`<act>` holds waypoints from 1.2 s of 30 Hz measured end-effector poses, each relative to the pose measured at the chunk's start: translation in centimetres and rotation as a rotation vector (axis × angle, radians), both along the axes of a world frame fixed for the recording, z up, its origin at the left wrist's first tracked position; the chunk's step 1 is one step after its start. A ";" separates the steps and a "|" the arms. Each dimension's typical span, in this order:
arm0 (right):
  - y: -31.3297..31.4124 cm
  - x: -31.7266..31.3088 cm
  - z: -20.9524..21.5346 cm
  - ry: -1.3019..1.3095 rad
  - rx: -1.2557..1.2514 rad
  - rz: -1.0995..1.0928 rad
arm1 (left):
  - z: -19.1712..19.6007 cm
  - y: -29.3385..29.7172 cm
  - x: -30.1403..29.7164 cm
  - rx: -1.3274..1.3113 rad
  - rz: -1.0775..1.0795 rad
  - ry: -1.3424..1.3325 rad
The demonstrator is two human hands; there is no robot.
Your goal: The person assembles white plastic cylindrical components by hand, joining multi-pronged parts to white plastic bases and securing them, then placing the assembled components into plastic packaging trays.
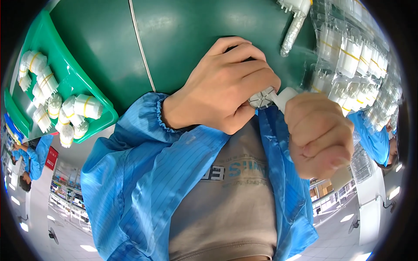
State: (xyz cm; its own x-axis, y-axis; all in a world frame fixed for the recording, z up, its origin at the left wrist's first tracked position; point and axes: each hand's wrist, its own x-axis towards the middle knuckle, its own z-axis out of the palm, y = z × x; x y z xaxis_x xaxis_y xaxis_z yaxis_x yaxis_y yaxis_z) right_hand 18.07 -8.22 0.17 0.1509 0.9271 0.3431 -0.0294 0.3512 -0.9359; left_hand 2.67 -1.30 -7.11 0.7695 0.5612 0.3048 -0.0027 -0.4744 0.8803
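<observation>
My left hand (226, 85) is closed round a white plastic part (262, 98), whose round end with radial slots shows beside the fingertips. The rest of that part is hidden in the palm. Just to the right, my right hand (320, 135) is wrapped in a fist round a white rod-like handle (286, 96). One end of the handle points at the slotted face and seems to meet it; contact is hard to make out. A pale stub shows below the fist. Both hands are held before my chest, over the near edge of the green tabletop (174, 39).
On the left, a green tray (82, 69) holds several white cylindrical parts (87, 106) with yellow bands. Clear plastic trays (335, 56) with similar parts stand at the right. A wrapped rod-shaped thing (292, 35) lies at the back. A thin cable (141, 45) crosses the tabletop. Other people work at both sides.
</observation>
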 end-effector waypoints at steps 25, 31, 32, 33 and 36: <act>0.8 -0.6 0.0 -0.014 -0.013 0.021 | -1.1 0.1 -0.5 -0.076 -0.017 -0.075; 1.3 -3.4 1.0 -0.409 -0.041 -0.290 | -0.1 0.6 -0.6 -0.077 -0.029 -0.076; 1.4 -2.9 1.2 -0.303 -0.065 -0.197 | 0.8 0.9 -1.3 -0.030 0.025 0.036; 1.5 -2.2 1.2 -0.190 -0.091 -0.104 | 1.0 1.1 -1.8 0.017 0.079 0.155; 1.5 -0.6 1.3 -0.041 -0.078 0.068 | 0.3 1.0 -2.2 -0.009 0.122 0.059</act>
